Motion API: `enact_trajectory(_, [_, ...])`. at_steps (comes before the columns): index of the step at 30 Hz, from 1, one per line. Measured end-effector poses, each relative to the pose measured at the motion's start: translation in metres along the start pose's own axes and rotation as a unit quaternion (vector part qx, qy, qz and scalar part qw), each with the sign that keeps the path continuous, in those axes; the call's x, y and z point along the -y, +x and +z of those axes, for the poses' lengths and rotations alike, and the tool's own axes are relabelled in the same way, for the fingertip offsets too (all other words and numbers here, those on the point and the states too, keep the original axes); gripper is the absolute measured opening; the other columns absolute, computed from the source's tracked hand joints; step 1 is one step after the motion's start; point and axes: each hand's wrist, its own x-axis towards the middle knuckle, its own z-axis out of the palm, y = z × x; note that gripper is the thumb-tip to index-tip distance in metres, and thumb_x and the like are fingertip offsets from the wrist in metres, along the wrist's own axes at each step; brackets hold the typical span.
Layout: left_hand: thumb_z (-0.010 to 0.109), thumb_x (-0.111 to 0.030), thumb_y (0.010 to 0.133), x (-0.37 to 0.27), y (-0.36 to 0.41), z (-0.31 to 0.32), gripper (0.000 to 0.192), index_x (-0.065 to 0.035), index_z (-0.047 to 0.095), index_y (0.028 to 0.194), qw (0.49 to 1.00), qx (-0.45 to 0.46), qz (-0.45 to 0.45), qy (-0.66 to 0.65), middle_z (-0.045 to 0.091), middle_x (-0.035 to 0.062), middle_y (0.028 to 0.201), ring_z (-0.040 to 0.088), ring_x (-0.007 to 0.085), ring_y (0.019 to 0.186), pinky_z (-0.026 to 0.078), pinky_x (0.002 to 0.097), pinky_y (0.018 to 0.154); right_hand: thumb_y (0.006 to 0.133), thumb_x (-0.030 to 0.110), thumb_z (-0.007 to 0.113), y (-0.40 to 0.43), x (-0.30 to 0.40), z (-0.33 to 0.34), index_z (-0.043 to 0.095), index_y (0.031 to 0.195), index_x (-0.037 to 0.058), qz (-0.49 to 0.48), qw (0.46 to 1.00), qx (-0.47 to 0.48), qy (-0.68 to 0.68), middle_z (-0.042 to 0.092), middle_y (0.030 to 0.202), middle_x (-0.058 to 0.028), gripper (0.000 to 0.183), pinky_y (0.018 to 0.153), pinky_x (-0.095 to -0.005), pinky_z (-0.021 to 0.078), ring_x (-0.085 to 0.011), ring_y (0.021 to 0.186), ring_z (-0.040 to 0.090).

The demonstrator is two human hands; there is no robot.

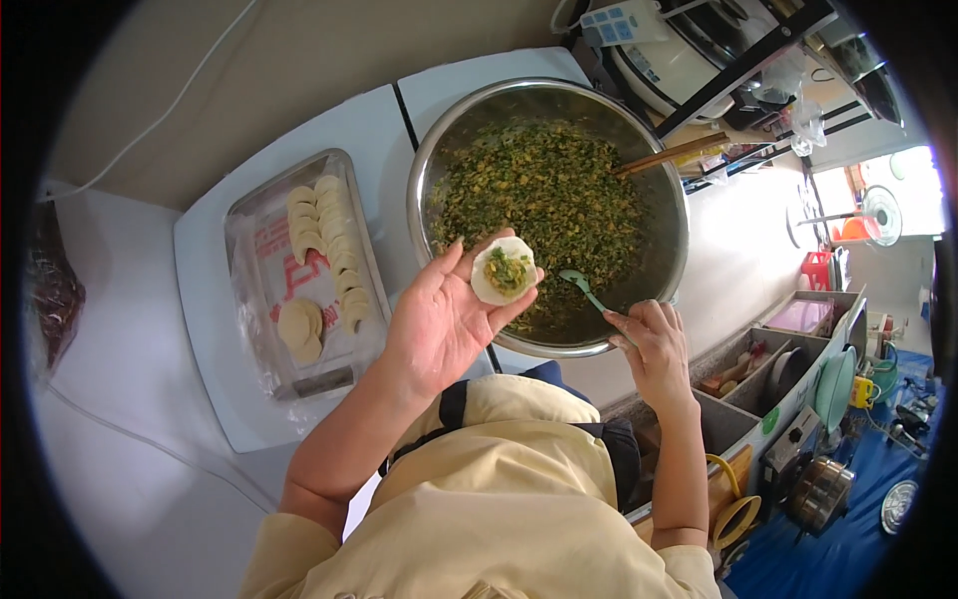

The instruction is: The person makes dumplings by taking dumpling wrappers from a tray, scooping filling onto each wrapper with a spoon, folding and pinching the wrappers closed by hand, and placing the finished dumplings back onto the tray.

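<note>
On my left hand [441,329], palm up, lies a round dumpling wrapper [503,271] with green and yellow filling on its middle, held by the fingers. My right hand [655,348] grips the handle of a pale green spoon [587,288], whose bowl is over the near part of a large steel basin [677,258]. Chopped green and yellow filling [539,187] covers much of the basin's bottom. To the left, a metal tray [367,247] lined with printed plastic bears rows of folded dumplings [340,239] and a small stack of plain wrappers [301,329].
Wooden chopsticks [673,155] lean over the basin's far right rim. A black metal rack [741,71] stands beyond them, near a rice cooker [666,67] and a power strip [623,24]. Gray bins [730,423] and a steel pot [819,487] are at right.
</note>
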Motion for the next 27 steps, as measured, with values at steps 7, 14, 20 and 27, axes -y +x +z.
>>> enact_trajectory(7, [0.046,0.001,0.076,0.011,-0.019,0.029,0.072,0.0023,0.02,0.144,0.985,0.077,-0.052,0.148,0.037,0.0221,0.139,0.033,0.0381,0.133,0.029,0.0466,0.111,0.069,0.014,0.072,0.011,0.03,-0.012,0.071,0.088,0.0096,-0.066,0.984,-0.137,0.09,0.059,0.091,-0.0047,0.019,0.073,-0.0359,0.0407,-0.025,0.084,0.055])
enact_trajectory(14, [0.048,0.008,0.064,0.021,-0.031,0.048,0.088,-0.0002,0.015,0.146,0.979,0.074,-0.117,0.15,0.036,0.018,0.142,0.036,0.0291,0.134,0.027,0.0396,0.113,0.059,0.017,0.08,0.018,0.063,-0.007,0.072,0.083,0.0163,-0.193,0.94,-0.258,0.115,0.058,0.089,0.0012,0.025,0.067,-0.0327,0.0374,-0.0181,0.078,0.053])
enact_trajectory(20, [0.057,0.007,0.077,0.023,-0.035,0.043,0.079,-0.0018,0.018,0.146,0.972,0.051,-0.109,0.202,0.039,0.0154,0.141,0.042,0.0225,0.129,0.036,0.0336,0.107,0.059,0.016,0.08,0.015,0.069,-0.003,0.072,0.084,0.015,-0.207,0.937,-0.263,0.096,0.059,0.091,0.0016,0.027,0.067,-0.0313,0.0376,-0.0177,0.078,0.054])
enact_trajectory(27, [0.059,0.003,0.086,0.024,-0.042,0.044,0.063,-0.0006,0.03,0.142,0.898,0.085,-0.039,0.43,0.05,0.0142,0.133,0.049,0.0175,0.121,0.041,0.0295,0.102,0.061,0.011,0.08,0.01,0.085,-0.002,0.071,0.085,0.0113,-0.162,0.927,-0.28,0.191,0.057,0.092,-0.0026,0.025,0.068,-0.0309,0.0393,-0.0192,0.081,0.053])
